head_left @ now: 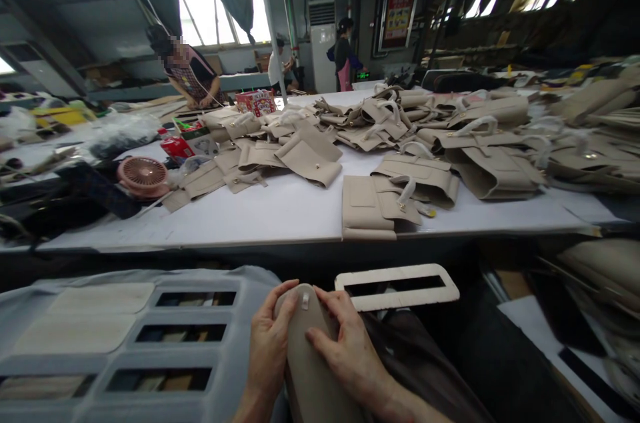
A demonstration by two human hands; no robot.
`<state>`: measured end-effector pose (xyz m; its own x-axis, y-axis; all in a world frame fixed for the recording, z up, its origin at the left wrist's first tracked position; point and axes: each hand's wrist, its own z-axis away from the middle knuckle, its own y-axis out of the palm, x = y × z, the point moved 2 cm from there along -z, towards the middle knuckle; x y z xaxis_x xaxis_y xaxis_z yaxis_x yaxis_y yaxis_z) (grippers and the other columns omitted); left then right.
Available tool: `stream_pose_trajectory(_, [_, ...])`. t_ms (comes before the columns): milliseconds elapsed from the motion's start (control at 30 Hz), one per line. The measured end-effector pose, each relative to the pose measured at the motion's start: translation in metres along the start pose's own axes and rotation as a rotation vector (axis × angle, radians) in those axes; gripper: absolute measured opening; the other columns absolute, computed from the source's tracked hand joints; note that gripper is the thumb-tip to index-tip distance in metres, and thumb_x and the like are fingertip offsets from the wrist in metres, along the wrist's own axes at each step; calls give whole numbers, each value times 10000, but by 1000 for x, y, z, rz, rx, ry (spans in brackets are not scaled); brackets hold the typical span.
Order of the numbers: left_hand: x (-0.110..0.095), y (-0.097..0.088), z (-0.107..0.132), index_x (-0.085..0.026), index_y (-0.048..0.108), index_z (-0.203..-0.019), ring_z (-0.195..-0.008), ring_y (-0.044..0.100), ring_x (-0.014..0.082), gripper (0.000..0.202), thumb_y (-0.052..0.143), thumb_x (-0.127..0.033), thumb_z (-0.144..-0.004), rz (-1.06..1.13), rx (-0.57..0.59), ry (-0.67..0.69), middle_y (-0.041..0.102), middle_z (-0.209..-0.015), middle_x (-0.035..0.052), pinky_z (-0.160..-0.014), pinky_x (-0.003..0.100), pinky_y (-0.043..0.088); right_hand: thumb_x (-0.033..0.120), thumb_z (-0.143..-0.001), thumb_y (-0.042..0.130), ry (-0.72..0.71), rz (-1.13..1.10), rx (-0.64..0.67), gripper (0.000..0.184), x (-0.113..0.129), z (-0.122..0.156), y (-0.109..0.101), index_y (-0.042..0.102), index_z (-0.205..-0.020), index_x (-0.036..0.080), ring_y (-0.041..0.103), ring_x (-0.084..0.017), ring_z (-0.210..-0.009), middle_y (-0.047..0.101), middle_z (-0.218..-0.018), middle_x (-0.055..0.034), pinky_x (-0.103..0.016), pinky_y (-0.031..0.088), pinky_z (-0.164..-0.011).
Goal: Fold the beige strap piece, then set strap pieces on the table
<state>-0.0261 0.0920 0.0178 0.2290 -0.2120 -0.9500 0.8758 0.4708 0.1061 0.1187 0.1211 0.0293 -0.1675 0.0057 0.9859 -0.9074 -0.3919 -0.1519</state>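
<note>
Both my hands grip one beige leather bag piece (310, 363) with a rounded top end and a small metal clasp near its tip. My left hand (267, 346) wraps its left edge, thumb curled over the top. My right hand (345, 346) presses on its right side, fingers bent over the rounded end. The piece stands low in the view, just in front of a grey plastic crate lid (240, 316). A white rectangular frame template (397, 286) lies just beyond my right hand.
A long white worktable (280, 213) carries several beige bag parts and half-made bags (430, 176), a pink desk fan (143, 175) and red boxes (176, 146). Beige panels (85, 316) lie on the crate. People work at the far end. More beige pieces are stacked at right.
</note>
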Motion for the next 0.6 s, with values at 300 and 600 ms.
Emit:
stream_pose_trajectory(300, [17,-21,-5,-175,658,-1168,-651,603,155,640,800,-576,-690,29,-277,7,693,-866,56,-548,203,508,251,-613,780,340,38,194,538,-89,75,-29,704,-1145,232,638,-294,-1094,710,-1115,-73,-395,478,-991])
stream_pose_trajectory(600, [8,-62,29,-333,581,-1313,-933,604,149,695,776,-601,-703,78,-628,144,633,-1162,-6,-695,158,486,433,-582,818,416,-417,21,801,-74,64,-35,540,-1273,140,634,-296,-1125,642,-1260,-141,-363,524,-936])
